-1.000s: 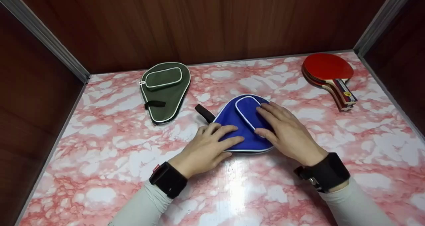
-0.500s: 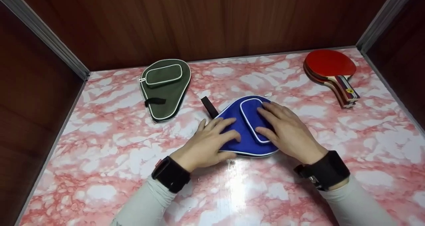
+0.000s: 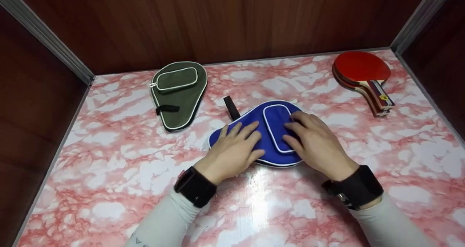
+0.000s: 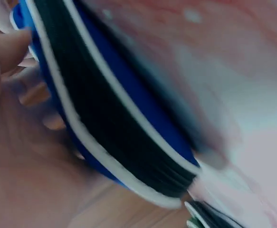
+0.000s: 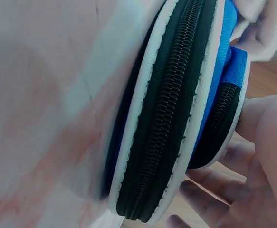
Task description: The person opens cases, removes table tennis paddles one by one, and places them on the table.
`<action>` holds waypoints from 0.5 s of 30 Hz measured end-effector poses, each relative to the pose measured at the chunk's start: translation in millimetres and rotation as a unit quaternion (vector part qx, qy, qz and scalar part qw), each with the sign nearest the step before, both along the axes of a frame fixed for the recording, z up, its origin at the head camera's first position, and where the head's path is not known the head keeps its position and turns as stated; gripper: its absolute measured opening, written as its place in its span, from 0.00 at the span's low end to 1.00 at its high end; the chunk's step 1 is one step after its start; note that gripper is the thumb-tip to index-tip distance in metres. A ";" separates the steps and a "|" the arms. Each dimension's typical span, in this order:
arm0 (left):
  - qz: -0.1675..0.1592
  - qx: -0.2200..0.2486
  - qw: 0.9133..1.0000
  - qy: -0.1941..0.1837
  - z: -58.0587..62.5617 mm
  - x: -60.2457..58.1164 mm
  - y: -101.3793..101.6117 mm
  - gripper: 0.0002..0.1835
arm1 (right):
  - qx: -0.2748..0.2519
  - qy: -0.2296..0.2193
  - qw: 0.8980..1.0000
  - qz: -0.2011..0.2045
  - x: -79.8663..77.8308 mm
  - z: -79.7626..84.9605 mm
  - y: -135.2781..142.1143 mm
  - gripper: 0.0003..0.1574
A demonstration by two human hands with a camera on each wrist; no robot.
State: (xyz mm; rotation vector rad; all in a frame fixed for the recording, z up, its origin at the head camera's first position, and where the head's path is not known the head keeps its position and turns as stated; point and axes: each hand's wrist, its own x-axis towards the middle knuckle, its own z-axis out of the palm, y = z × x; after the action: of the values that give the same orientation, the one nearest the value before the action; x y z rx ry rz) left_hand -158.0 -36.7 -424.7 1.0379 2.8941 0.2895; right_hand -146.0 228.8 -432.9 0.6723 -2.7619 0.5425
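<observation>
L hand (image 3: 234, 150) spread, R hand (image 3: 319, 141) loosely bent, neither gripping anything; we've got the blue case (image 3: 269, 143) on the table (image 3: 290, 218), narrow end (image 3: 215, 136) under L, pocket (image 3: 278, 125) under R. Also green case (image 3: 181, 98) back L, red paddles (image 3: 363, 68) back R.

Head view looks down from above, wrist views sidelong and close, all sharing the blue case (image 3: 265, 140)
</observation>
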 end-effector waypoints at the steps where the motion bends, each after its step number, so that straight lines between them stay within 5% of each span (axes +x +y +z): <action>1: 0.012 0.000 1.000 0.003 -0.4 -0.1 3.9 0.27 | -0.001 0.001 1.000 -0.002 -0.1 0.6 -0.5 0.25; 6: 0.040 -0.020 0.999 0.027 -7.5 -2.1 18.0 0.30 | -0.026 -0.008 1.000 -0.004 -4.6 6.3 2.2 0.21; 10: 0.009 -0.016 0.999 0.034 -11.5 -8.3 15.3 0.28 | -0.032 -0.014 0.999 -0.013 -18.6 17.9 14.6 0.22; 15: -0.042 0.009 0.999 0.028 -14.2 -18.1 2.1 0.22 | 0.041 -0.035 0.998 0.030 -51.6 33.3 26.4 0.27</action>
State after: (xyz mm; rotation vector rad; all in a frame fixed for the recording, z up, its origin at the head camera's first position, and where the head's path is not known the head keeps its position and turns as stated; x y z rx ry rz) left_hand -176.1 -34.6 -438.9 1.1841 2.8924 0.2869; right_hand -197.6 255.2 -399.6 0.7715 -2.8515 0.4756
